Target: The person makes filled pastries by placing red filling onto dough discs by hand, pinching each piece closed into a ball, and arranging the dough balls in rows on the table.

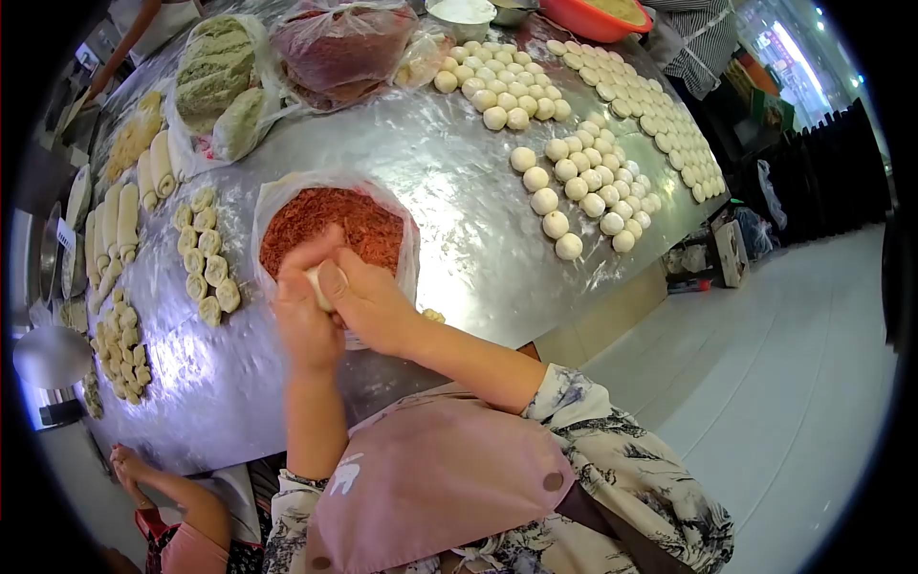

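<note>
My left hand and my right hand are closed together round a pale dough ball. Only part of the dough shows between the fingers, and the left fingers are slightly blurred. Both hands are over the near side of a bowl lined with a clear plastic bag. Crumbly red-brown filling lies in it. To the left of the bowl, coiled dough pieces sit in two rows on the metal table.
Round dough balls and flattened rounds cover the table's right side. Bagged green filling and bagged dark red filling stand at the back. Dough rolls and small dough pieces lie left. Another person's hands are at lower left.
</note>
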{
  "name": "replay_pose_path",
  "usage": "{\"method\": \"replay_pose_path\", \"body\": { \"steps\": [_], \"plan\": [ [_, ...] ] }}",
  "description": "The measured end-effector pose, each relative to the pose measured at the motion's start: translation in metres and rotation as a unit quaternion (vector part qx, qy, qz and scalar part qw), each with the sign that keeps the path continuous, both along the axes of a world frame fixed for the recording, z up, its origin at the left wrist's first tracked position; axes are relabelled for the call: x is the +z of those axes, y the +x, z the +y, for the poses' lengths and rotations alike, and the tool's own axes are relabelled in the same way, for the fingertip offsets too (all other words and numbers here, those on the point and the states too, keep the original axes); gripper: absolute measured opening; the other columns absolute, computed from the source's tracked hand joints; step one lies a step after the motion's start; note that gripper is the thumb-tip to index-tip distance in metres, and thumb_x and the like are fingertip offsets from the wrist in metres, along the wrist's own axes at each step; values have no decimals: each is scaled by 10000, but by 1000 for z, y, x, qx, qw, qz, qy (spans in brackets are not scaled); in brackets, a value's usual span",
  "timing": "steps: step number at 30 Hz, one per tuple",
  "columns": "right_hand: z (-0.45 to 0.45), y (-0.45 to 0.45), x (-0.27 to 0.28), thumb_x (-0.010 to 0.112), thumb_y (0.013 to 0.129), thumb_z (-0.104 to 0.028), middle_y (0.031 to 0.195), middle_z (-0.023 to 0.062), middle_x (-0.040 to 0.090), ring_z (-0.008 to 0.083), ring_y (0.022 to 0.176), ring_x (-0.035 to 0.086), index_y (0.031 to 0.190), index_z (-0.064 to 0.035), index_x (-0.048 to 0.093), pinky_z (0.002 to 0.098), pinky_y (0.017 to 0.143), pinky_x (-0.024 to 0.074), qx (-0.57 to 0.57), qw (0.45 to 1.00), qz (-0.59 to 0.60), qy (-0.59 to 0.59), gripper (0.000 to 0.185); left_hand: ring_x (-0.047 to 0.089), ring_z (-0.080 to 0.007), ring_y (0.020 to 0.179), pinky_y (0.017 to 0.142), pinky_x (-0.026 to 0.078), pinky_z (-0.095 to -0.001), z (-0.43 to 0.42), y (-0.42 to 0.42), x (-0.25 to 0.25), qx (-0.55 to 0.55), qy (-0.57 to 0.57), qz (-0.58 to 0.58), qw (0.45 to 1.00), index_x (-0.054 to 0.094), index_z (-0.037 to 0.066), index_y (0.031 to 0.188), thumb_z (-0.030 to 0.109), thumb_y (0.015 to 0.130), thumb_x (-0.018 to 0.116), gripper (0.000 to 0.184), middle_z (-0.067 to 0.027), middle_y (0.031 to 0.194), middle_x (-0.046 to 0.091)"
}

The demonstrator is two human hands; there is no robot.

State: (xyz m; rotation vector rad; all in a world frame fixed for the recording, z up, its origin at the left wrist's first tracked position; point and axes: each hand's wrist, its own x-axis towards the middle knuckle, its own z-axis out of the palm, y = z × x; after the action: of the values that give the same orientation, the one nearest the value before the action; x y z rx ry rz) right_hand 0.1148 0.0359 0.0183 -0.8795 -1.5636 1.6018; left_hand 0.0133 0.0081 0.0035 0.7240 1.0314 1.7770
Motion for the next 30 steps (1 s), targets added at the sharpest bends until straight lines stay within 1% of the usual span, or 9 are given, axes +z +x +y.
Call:
{"method": "replay_pose_path", "body": {
  "steps": [1, 2, 5, 8, 9, 12, 15, 21, 30],
  "plan": [
    [-2, 0, 1, 444, 978, -438, 1064, 145, 604, 266, 961, 607, 1179, -65, 575, 362, 860, 459, -4, 998, -4, 56, 443, 548, -289, 1138, 983, 426, -391, -2, -2, -4, -36, -21, 131, 990, 534, -47, 1119, 505, 987, 340, 600, -257, 1240, 550],
    [-2, 2, -2, 431, 977, -460, 1089, 136, 597, 275, 1011, 585, 1206, -102, 600, 372, 911, 431, 10, 999, -37, 24, 458, 571, -253, 1086, 914, 467, -361, -1, -2, -4, -41, -12, 115, 992, 536, -57, 1115, 465, 1000, 347, 567, -268, 1274, 526],
    [-1, 6, -18, 474, 970, -432, 1051, 129, 606, 238, 913, 616, 1200, -75, 569, 348, 828, 477, -22, 996, -53, 74, 435, 509, -334, 1195, 1033, 361, -459, 0, 10, -4, -33, -52, 115, 991, 573, -1, 1014, 522, 977, 340, 574, -162, 1122, 601],
    [2, 40, -4, 535, 951, -385, 818, 90, 599, 162, 678, 613, 1044, -39, 505, 293, 618, 514, 2, 976, 66, -208, 360, 449, -282, 1242, 1036, 347, -414, 2, 25, 10, -73, -18, -60, 995, 479, 20, 1250, 578, 962, 302, 653, -150, 1279, 506],
    [1, 54, -3, 567, 944, -337, 783, 55, 572, 80, 609, 559, 1020, -55, 488, 229, 536, 487, -53, 967, 90, -233, 303, 436, -271, 1246, 1034, 345, -402, 1, 23, 9, -86, -13, -51, 995, 432, 29, 1297, 590, 958, 289, 671, -145, 1312, 473],
    [6, 125, -10, 643, 884, -368, 766, 50, 594, 104, 583, 573, 1041, -27, 488, 264, 507, 481, -219, 950, -135, -178, 406, 429, -253, 1236, 1007, 357, -374, -4, 6, 8, -93, -14, 4, 996, 351, 44, 1379, 596, 958, 265, 700, -137, 1366, 421],
    [-2, 210, -30, 694, 827, -325, 835, 189, 627, 305, 744, 627, 1034, 12, 521, 393, 673, 503, -338, 843, -415, 44, 431, 471, -232, 1189, 977, 388, -360, -11, -12, 7, -83, -63, 14, 994, 400, 41, 1347, 453, 1001, 349, 541, -126, 1302, 473],
    [-2, 271, -67, 716, 799, -313, 993, 261, 590, 410, 926, 569, 1030, 46, 512, 441, 813, 466, -320, 772, -543, 77, 473, 528, -210, 1107, 936, 423, -334, -10, 1, 5, -124, -75, -10, 989, 450, 38, 1296, 371, 1006, 379, 447, -97, 1199, 541],
    [20, 268, -94, 751, 772, -281, 1129, 285, 495, 430, 995, 526, 1110, 54, 462, 448, 864, 451, -293, 773, -561, 36, 557, 539, -205, 1089, 924, 433, -328, -18, -6, 10, -106, -92, 10, 990, 463, 32, 1275, 362, 1006, 384, 433, -93, 1177, 550]
  ]
}}
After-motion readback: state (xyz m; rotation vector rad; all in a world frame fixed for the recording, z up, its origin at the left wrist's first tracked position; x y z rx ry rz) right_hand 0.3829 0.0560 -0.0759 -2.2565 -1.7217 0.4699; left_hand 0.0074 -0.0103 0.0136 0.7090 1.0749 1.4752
